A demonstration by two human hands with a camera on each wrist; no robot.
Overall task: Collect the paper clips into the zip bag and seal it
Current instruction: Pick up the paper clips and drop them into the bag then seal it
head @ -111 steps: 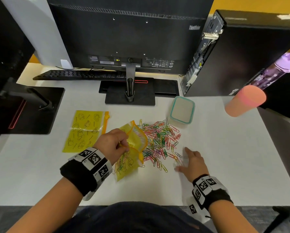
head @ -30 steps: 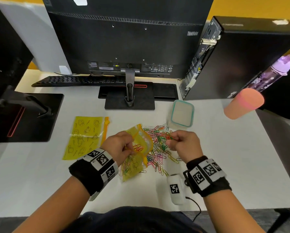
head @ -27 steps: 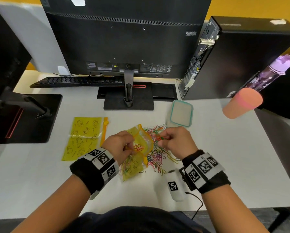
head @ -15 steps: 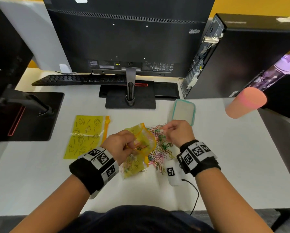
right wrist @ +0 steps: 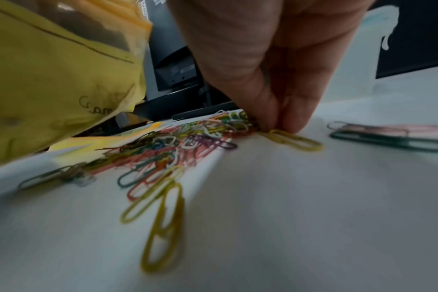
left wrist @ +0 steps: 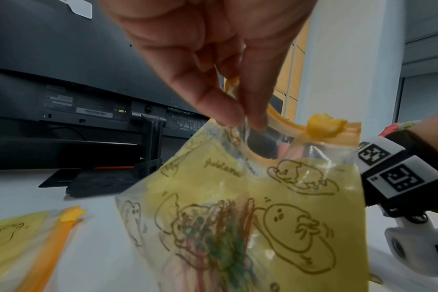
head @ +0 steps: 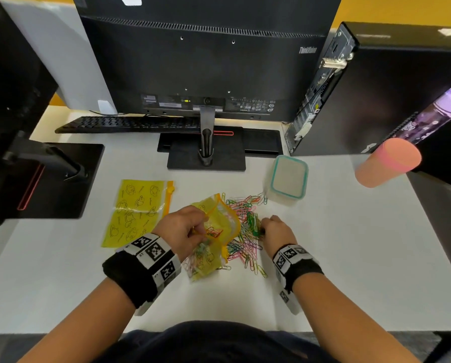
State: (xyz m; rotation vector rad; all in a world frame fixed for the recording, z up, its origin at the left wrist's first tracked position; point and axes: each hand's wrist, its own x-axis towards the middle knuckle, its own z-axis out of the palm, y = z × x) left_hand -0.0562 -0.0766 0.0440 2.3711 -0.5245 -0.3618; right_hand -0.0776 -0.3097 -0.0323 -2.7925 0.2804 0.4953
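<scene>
A yellow printed zip bag (head: 220, 224) with an orange zip strip stands open at the middle of the white table (head: 350, 258). My left hand (head: 182, 229) pinches its near rim between thumb and finger, as the left wrist view shows (left wrist: 240, 122). Several coloured clips (left wrist: 218, 237) lie inside the zip bag (left wrist: 300, 217). A pile of coloured paper clips (head: 245, 239) lies just right of it. My right hand (head: 274, 229) is down on the pile's right edge, fingertips pinched together on clips (right wrist: 280, 126) against the table. The zip bag (right wrist: 50, 69) hangs over the paper clips (right wrist: 175, 144).
A second yellow zip bag (head: 138, 210) lies flat to the left. A clear box with a teal rim (head: 288, 179) stands behind the pile, a peach cup (head: 386, 163) at far right. Monitor stand (head: 206, 158), keyboard (head: 127, 124) and computer tower (head: 376, 87) line the back.
My right hand, held at the bag's mouth with clips a second ago, has dropped right and down onto the pile. The left hand still holds the bag open.
</scene>
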